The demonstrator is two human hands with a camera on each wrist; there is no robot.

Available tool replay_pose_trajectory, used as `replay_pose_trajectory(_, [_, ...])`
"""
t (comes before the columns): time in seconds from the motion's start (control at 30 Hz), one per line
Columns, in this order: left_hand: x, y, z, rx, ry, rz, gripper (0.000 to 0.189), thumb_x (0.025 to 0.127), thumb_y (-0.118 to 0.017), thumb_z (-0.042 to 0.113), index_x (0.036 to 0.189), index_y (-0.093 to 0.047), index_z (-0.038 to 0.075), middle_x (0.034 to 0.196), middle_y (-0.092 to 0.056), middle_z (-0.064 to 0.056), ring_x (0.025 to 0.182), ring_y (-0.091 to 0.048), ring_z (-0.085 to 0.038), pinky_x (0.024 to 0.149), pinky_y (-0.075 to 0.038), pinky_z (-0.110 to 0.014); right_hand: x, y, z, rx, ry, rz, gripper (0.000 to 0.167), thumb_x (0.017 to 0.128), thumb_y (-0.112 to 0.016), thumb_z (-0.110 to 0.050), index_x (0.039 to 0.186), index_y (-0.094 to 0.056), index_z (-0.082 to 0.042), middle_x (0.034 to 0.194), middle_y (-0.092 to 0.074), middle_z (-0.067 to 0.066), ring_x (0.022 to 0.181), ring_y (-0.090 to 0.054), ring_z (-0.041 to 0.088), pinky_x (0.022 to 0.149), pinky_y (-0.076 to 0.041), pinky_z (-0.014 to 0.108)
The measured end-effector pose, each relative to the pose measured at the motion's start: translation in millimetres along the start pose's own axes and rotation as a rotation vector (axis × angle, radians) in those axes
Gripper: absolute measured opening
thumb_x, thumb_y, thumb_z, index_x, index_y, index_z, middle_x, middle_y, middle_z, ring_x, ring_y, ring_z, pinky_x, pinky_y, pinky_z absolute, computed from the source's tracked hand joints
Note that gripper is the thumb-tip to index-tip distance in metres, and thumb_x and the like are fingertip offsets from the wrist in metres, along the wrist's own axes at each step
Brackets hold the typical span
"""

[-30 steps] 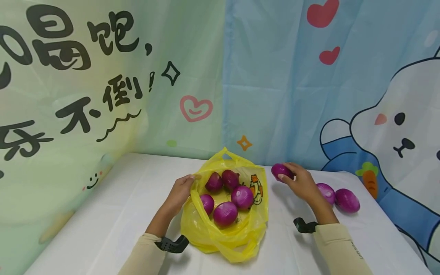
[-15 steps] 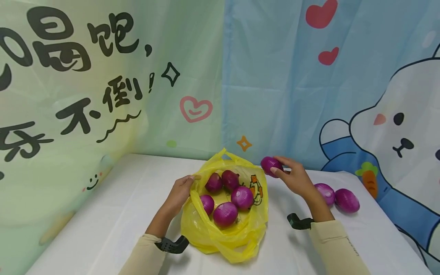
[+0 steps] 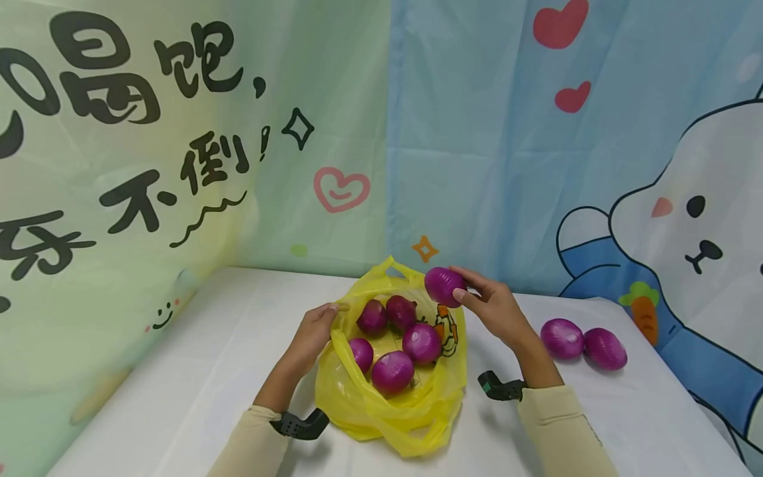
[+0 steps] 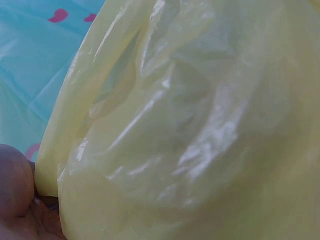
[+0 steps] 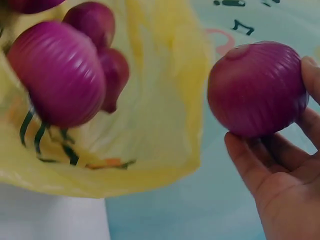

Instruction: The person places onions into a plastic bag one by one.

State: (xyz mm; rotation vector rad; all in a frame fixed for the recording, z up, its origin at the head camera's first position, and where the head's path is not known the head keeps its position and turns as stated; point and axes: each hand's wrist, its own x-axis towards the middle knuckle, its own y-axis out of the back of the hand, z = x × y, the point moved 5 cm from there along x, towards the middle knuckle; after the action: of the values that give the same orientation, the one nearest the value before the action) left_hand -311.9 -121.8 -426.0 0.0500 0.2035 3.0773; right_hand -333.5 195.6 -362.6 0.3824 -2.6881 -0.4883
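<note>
A yellow plastic bag (image 3: pixel 387 414) lies mouth-up on the table with several purple onions (image 3: pixel 392 372) inside. My left hand (image 3: pixel 311 334) pinches the bag's left rim; in the left wrist view the yellow film (image 4: pixel 190 150) fills most of the picture and part of the hand (image 4: pixel 17 195) shows at lower left. Above the bag's far right rim, my right hand (image 3: pixel 493 310) holds another purple onion (image 3: pixel 444 286) between thumb and fingers. The right wrist view has this onion (image 5: pixel 257 90) raised beside the bag opening (image 5: pixel 165 100), gripped by fingertips.
Two more purple onions, one nearer (image 3: pixel 561 338) and one farther right (image 3: pixel 605 349), lie on the white tablecloth (image 3: pixel 197 371) right of the bag. A printed curtain (image 3: pixel 453 132) hangs behind the table.
My right hand has carried its onion leftward and slightly up, from right of the bag to over its rim. The left hand and the bag have stayed put.
</note>
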Motion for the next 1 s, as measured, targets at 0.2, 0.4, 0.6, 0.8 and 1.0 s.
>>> replay_pose_trajectory(0.2, [-0.7, -0.6, 4.2, 0.013, -0.002, -0.002, 0.042, 0.106, -0.035, 0.028, 0.124, -0.059, -0.001, 0.110, -0.062, -0.013, 0.099, -0.061, -0.023, 0.090, -0.050, -0.038, -3.1, -3, -22, 0.119, 0.113, -0.045, 0.048, 0.099, -0.058, -0.013, 0.143, -0.045, -0.001, 0.141, -0.049, 0.017, 0.126, -0.050, 0.022, 0.094, -0.046, 0.026])
replay_pose_trajectory(0.4, [-1.3, -1.5, 3.8, 0.001, 0.012, -0.008, 0.041, 0.106, -0.035, 0.028, 0.125, -0.059, 0.001, 0.108, -0.062, -0.012, 0.098, -0.061, -0.024, 0.090, -0.050, -0.037, -1.4, -20, -25, 0.221, 0.153, -0.232, 0.044, 0.099, -0.054, -0.008, 0.141, -0.046, 0.003, 0.136, -0.055, 0.014, 0.120, -0.056, 0.020, 0.094, -0.049, 0.033])
replay_pose_trajectory(0.6, [-2.3, -1.7, 2.1, -0.010, 0.018, -0.003, 0.041, 0.106, -0.035, 0.029, 0.125, -0.059, 0.001, 0.106, -0.062, -0.013, 0.096, -0.060, -0.024, 0.087, -0.051, -0.035, 4.9, -45, -12, 0.200, 0.096, -0.339, 0.044, 0.099, -0.057, -0.013, 0.141, -0.050, -0.002, 0.132, -0.057, 0.015, 0.115, -0.059, 0.024, 0.092, -0.050, 0.039])
replay_pose_trajectory(0.8, [-2.4, -1.4, 1.1, -0.010, 0.018, -0.003, 0.041, 0.106, -0.036, 0.029, 0.125, -0.059, 0.001, 0.106, -0.062, -0.012, 0.095, -0.060, -0.024, 0.087, -0.050, -0.035, 12.0, -71, -2, 0.152, 0.068, -0.366, 0.042, 0.097, -0.061, -0.014, 0.138, -0.055, -0.008, 0.135, -0.055, 0.010, 0.120, -0.055, 0.026, 0.092, -0.050, 0.036])
replay_pose_trajectory(1.0, [-1.6, -2.1, 1.7, -0.016, 0.001, -0.009, 0.041, 0.106, -0.036, 0.028, 0.126, -0.058, -0.001, 0.112, -0.062, -0.014, 0.101, -0.061, -0.025, 0.090, -0.050, -0.036, 14.4, -88, 10, 0.122, 0.030, -0.351, 0.042, 0.096, -0.062, -0.015, 0.137, -0.056, -0.005, 0.135, -0.055, 0.013, 0.117, -0.057, 0.027, 0.091, -0.050, 0.034])
